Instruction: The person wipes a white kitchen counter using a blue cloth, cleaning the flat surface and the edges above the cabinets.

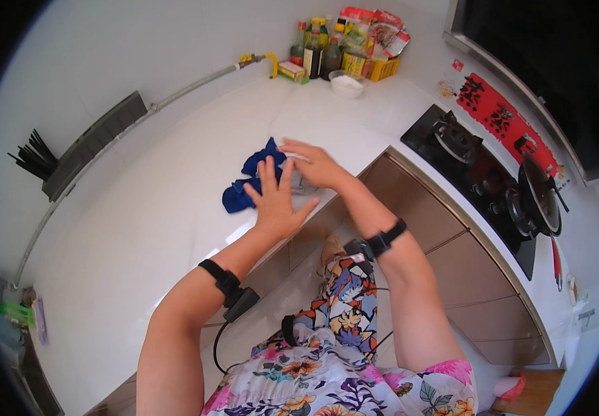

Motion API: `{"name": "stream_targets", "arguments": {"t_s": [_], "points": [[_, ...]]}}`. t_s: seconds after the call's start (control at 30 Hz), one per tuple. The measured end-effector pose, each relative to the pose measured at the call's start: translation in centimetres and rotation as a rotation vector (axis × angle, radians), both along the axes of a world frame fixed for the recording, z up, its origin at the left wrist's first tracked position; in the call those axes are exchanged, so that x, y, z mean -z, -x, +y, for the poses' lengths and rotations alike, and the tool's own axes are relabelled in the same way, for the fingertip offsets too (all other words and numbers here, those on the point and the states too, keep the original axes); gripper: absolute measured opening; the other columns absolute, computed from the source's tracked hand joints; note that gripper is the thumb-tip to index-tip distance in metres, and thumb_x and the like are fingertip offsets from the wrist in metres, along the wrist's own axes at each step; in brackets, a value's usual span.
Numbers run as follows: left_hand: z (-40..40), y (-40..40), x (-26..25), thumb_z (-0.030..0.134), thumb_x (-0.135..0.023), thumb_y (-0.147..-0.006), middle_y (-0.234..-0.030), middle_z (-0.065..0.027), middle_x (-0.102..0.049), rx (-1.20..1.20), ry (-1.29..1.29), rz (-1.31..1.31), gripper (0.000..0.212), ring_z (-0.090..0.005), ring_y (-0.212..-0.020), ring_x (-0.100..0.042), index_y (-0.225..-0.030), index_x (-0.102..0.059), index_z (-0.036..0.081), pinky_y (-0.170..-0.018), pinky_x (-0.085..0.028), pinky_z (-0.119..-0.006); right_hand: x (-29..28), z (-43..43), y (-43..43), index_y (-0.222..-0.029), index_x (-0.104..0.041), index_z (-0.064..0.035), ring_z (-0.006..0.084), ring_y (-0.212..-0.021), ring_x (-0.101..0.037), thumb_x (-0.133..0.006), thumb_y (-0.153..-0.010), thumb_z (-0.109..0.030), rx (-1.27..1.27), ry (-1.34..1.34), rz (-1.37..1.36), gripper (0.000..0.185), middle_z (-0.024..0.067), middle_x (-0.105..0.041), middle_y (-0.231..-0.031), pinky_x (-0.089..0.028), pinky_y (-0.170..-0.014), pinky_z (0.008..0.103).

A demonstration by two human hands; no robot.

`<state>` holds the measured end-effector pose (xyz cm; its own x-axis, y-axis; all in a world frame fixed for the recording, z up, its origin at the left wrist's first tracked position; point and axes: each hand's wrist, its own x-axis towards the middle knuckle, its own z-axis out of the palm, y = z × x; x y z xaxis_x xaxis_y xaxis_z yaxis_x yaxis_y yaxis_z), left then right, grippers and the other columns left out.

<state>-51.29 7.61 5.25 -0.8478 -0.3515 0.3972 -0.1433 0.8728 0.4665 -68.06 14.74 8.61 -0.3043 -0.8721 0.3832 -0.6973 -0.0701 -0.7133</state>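
A dark blue cloth item [244, 193] with a pale grey part [302, 186] lies crumpled on the white countertop [174, 182], near its front edge. My left hand [278, 205] is spread flat over the cloth's near side, fingers apart and pointing away from me. From the right, my right hand [315, 162] reaches across the grey part, its fingers extended over the cloth and slightly blurred. Both hands cover much of the item, so its full shape is hidden. Neither hand has its fingers closed around the fabric.
Bottles [312, 54], a yellow basket [385, 68] of packets and a bowl of white powder [347, 84] stand at the back corner. A gas stove [466, 171] with a wok [538, 195] is on the right. A dark rack [96, 140] holding chopsticks hangs on the left wall.
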Motion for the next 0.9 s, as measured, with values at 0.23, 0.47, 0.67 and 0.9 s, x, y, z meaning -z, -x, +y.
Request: {"name": "stream_targets", "arguments": {"t_s": [0.23, 0.47, 0.67, 0.9], "points": [[-3.7, 2.2, -6.2, 0.084, -0.057, -0.066, -0.158, -0.0269, -0.003, -0.132, -0.212, -0.546, 0.108, -0.0498, -0.144, 0.005, -0.152, -0.029, 0.024, -0.102, -0.004, -0.077, -1.9, 21.2, 10.5, -0.125, -0.059, -0.0124, 0.0352, -0.132, -0.04, -0.062, -0.089, -0.037, 1.071, -0.418, 0.526, 0.044, 0.0155, -0.043, -0.143, -0.04, -0.101, 0.0524], [2.2, 7.0, -4.5, 0.069, -0.059, -0.075, -0.158, -0.019, -0.016, 0.0, 0.028, -0.546, 0.082, -0.0471, -0.144, -0.008, -0.143, -0.044, 0.025, -0.103, -0.013, -0.076, 3.3, 32.8, 12.4, -0.149, -0.033, -0.0135, 0.0356, -0.143, -0.024, -0.038, -0.097, -0.052, 1.579, -0.864, 0.338, 0.065, 0.0174, -0.025, -0.156, -0.021, -0.115, 0.0492], [-4.5, 9.1, -3.2, 0.048, -0.066, -0.074, -0.157, -0.0089, -0.026, 0.208, -0.063, -0.442, 0.09, -0.0316, -0.145, -0.022, -0.15, -0.029, 0.017, -0.111, -0.018, -0.067, 3.9, 33.0, 11.8, -0.149, -0.035, -0.0145, 0.0326, -0.144, -0.025, -0.035, -0.099, -0.046, 1.62, -0.862, 0.39, 0.059, 0.0141, -0.029, -0.156, -0.02, -0.116, 0.0484], [-26.8, 3.0, -0.6, 0.051, -0.06, -0.079, -0.157, -0.0119, -0.025, -0.436, -0.066, -0.409, 0.085, -0.0321, -0.145, -0.022, -0.149, -0.032, 0.011, -0.111, -0.019, -0.065, 4.7, 31.9, 11.9, -0.149, -0.034, -0.0144, 0.0326, -0.144, -0.023, -0.034, -0.1, -0.046, 1.596, -0.871, 0.386, 0.059, 0.0142, -0.029, -0.156, -0.018, -0.116, 0.0481]]}}
